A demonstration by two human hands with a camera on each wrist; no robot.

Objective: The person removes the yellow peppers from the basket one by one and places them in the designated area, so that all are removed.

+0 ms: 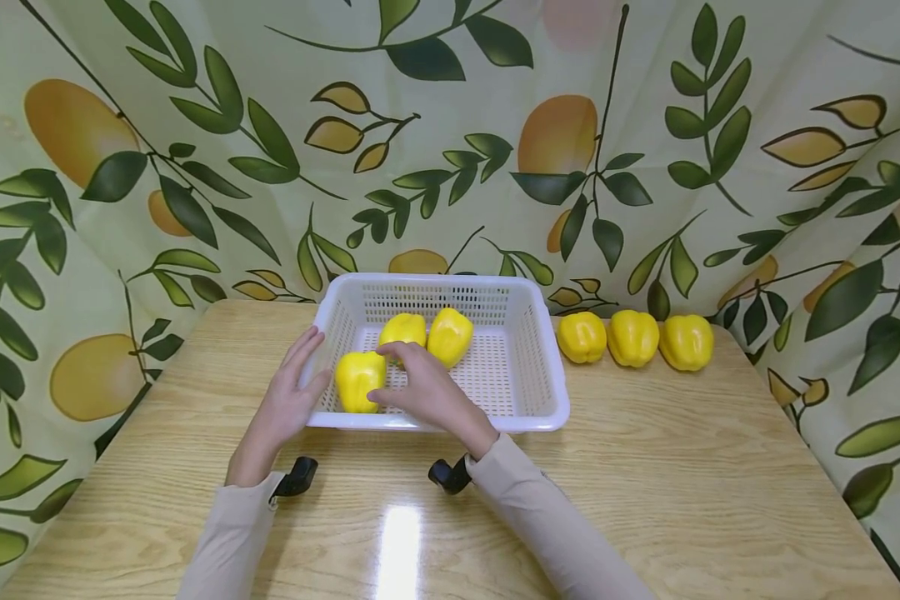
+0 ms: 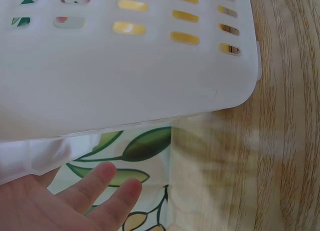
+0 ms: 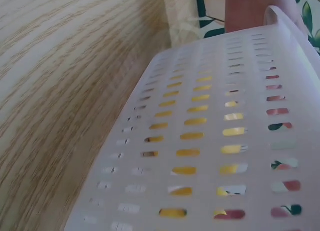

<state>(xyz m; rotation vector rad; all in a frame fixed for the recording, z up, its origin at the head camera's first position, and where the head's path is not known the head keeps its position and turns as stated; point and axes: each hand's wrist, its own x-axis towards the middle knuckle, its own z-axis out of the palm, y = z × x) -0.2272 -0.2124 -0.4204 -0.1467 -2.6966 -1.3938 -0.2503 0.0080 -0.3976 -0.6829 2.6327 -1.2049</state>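
A white plastic basket (image 1: 551, 408) stands on the wooden table, with three yellow bell peppers inside. One bell pepper (image 1: 354, 383) sits in its front left corner; two more, a bell pepper (image 1: 403, 327) and another bell pepper (image 1: 450, 340), lie behind it. My right hand (image 1: 427, 387) reaches over the front rim, thumb and fingers spread at the right side of the front pepper. Its thumb overlaps that pepper; some fingers are hidden. My left hand (image 1: 281, 408) is at the basket's left rim, fingers extended outside below the rim in the left wrist view (image 2: 95, 201).
Right of the basket, a row of three bell peppers stands on the table: a near one (image 1: 582, 337), a middle one (image 1: 633, 338) and a far one (image 1: 686, 342). A leaf-patterned curtain (image 1: 450, 100) hangs behind and beside the table (image 1: 682, 483).
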